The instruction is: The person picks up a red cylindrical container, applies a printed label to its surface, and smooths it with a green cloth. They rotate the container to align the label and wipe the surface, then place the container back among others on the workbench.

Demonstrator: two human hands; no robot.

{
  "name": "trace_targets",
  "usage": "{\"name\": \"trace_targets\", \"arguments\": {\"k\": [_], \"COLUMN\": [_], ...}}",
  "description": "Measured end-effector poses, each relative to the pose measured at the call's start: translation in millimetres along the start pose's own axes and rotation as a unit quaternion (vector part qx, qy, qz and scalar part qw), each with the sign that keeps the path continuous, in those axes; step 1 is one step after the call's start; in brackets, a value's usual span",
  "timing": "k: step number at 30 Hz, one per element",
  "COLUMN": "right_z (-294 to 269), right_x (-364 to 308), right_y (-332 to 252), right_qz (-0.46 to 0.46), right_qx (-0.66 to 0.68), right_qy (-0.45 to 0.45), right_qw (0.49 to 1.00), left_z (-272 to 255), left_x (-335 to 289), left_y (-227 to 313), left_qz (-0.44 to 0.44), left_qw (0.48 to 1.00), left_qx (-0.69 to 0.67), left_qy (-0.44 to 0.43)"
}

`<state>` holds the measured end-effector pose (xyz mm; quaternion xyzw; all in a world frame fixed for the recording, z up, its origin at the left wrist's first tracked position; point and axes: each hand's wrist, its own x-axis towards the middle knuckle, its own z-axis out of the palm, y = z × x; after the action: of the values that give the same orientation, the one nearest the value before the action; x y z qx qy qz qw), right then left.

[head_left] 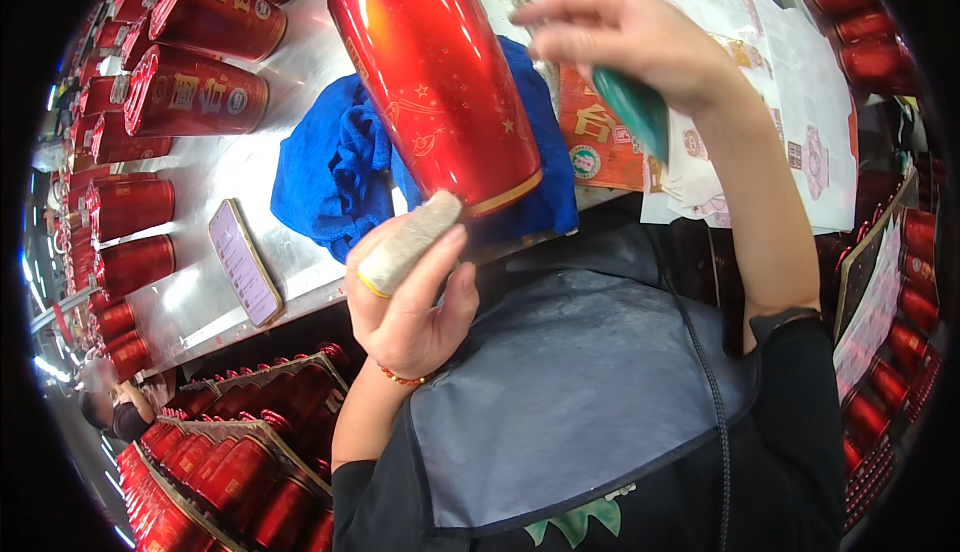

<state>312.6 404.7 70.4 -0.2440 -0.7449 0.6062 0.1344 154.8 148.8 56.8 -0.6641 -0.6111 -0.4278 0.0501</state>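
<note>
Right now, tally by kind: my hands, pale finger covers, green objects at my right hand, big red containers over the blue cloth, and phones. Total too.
Hands: 2 (left hand, right hand)
Pale finger cover: 1
Green object, blurred: 1
Big red container over the blue cloth: 1
Phone: 1
Total: 6

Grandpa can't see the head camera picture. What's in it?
A shiny red cylindrical can above crumpled blue cloth, with a person's left hand, wearing a pale finger cover, at its lower rim. The right hand holds a blurred green object. A gold-edged phone lies on the silvery metal table.
</note>
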Motion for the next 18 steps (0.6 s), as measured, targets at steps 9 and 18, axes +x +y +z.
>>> {"name": "trace_targets", "arguments": {"k": [9, 18], "right_z": [16, 31], "right_x": [65, 63], "right_y": [-6, -47], "right_qz": [0.048, -0.034], "right_qx": [0.137, 0.185], "right_qy": [-0.075, -0.126], "right_qw": [0.987, 0.974], "left_z": [4, 16], "left_x": [6, 16], "left_y": [-11, 2], "left_qz": [0.138, 0.109], "left_qw": [0.989, 0.993], "left_qx": [0.055, 0.048], "left_qy": [-0.018, -0.024]}}
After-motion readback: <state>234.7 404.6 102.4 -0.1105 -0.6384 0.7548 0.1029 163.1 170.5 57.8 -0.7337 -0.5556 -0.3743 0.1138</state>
